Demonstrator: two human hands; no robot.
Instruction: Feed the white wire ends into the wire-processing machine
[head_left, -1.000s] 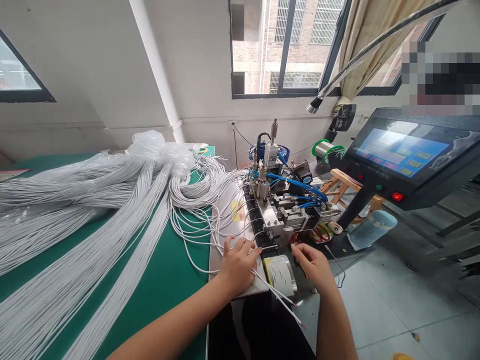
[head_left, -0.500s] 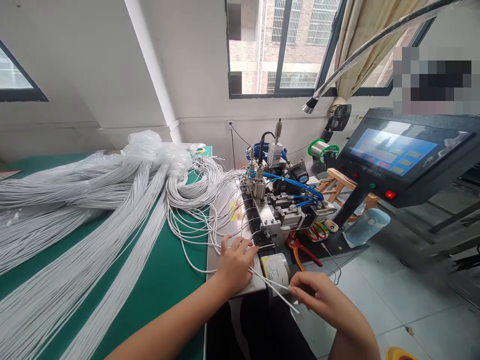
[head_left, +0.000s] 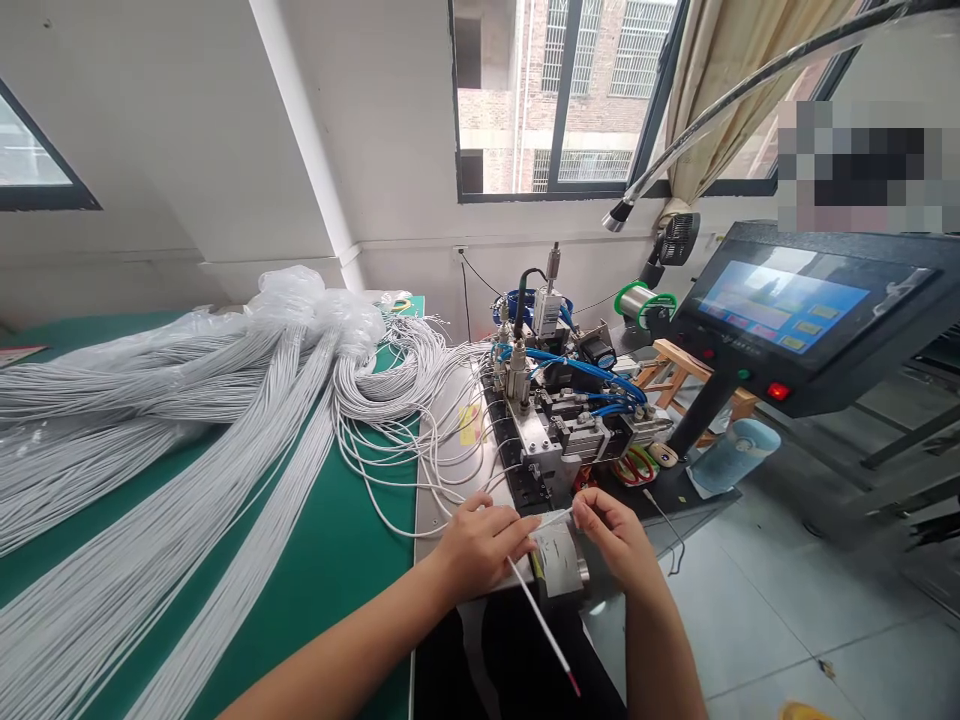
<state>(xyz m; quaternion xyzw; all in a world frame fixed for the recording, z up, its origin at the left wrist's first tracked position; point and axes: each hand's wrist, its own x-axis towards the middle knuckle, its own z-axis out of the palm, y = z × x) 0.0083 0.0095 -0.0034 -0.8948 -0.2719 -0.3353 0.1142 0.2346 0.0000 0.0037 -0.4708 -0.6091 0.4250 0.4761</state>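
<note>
My left hand (head_left: 484,545) is closed on white cables at the front edge of the metal plate (head_left: 469,465). One white cable (head_left: 541,620) hangs from under it toward my lap, its tip reddish. Another white cable (head_left: 555,517) stretches from the left fingers to my right hand (head_left: 611,535), whose thumb and forefinger pinch its end. Both hands are just in front of a benchtop machine (head_left: 540,435) with metal cylinders and blue tubes. Below the stretched cable is a roller-shaped part with a whitish wrap (head_left: 559,560).
Long bundles of grey-white cable (head_left: 247,470), partly in clear plastic, cover the green table (head_left: 315,560). Looped cables (head_left: 390,385) lie beside the machine. At right stand a control screen (head_left: 787,300), a solder-like wire spool (head_left: 641,300) and a bluish clear container (head_left: 735,455).
My right hand has moved up toward the machine with one cable end, covering most of the orange-handled tool. The other cable now hangs lower, apart from it. My left hand has shifted slightly.
</note>
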